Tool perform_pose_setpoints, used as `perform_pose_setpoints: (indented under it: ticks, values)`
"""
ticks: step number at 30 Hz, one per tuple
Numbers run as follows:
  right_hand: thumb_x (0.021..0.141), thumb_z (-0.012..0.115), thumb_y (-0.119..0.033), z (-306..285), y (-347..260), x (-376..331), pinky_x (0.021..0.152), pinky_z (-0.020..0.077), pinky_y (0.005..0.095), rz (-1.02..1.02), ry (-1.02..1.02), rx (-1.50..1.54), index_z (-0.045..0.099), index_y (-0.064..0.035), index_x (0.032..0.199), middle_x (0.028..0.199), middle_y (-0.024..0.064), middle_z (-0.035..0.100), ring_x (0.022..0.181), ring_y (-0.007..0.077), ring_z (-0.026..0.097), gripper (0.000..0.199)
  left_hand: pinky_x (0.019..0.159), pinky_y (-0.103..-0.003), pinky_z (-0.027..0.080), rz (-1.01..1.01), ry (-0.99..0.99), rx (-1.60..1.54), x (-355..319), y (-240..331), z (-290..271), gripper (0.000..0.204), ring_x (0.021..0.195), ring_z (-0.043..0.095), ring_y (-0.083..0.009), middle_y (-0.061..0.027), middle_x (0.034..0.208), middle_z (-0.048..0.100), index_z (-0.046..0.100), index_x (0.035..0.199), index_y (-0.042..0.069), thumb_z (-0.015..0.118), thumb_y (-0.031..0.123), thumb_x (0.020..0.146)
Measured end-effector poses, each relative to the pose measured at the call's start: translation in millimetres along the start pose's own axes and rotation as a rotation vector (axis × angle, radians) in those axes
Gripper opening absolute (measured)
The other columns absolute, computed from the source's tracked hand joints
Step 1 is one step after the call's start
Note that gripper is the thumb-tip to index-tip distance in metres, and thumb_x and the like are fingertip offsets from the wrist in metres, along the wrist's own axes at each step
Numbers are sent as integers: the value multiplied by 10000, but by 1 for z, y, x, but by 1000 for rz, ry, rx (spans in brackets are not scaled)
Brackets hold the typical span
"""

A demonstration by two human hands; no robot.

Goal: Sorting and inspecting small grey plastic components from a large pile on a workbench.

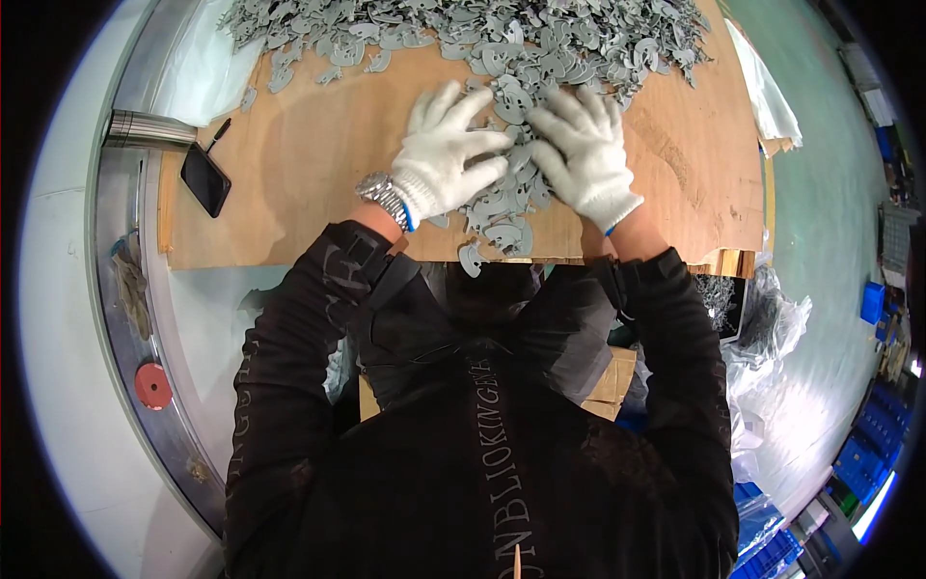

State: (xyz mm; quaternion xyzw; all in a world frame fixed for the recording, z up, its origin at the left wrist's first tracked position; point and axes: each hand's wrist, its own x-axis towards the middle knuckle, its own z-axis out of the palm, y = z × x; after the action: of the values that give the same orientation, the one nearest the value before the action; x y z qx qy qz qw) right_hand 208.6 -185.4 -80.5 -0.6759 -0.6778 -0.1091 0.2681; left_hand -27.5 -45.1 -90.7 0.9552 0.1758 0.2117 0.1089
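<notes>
Both hands wear white knit gloves. My left hand (447, 151) lies over the wooden table with its fingers spread, at the left edge of a trail of small flat grey curved metal parts (503, 200). On the other side of that trail is my right hand (584, 154), fingers apart, touching or just above the parts. Between the hands the trail runs from a large heap of the same parts (511, 48) at the far side down to the near table edge. One grey part (471, 259) sticks out over that edge. Neither hand visibly grips a part.
On the left of the wooden table (318, 183) lie a black phone (205, 180), a black pen (220, 134) and a metal cylinder (151, 129). A red disc (152, 386) rests on the ledge further down. Clear plastic bags (772, 318) and blue crates (873, 434) stand on the right.
</notes>
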Motion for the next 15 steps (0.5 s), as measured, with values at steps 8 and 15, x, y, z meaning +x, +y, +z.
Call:
perform_pose_setpoints:
  ticks: [8,15]
  values:
    - [1017,747,-343,-25,-35,-38,1312,300,631,34,-240,172,725,-101,1460,1568,174,633,1511,453,498,505,1338,-632,261,-191,-51,-15,-48,35,-17,553,1576,419,-474,-194,1654,540,679,1479,154,738,435,1006]
    - [995,766,-297,-39,-69,-69,1330,276,649,90,-286,276,707,-60,1458,1554,174,645,1527,447,499,523,1344,-611,284,-166,-50,-183,-68,83,-15,654,1578,451,-461,-223,1691,507,566,1594,92,748,320,1009]
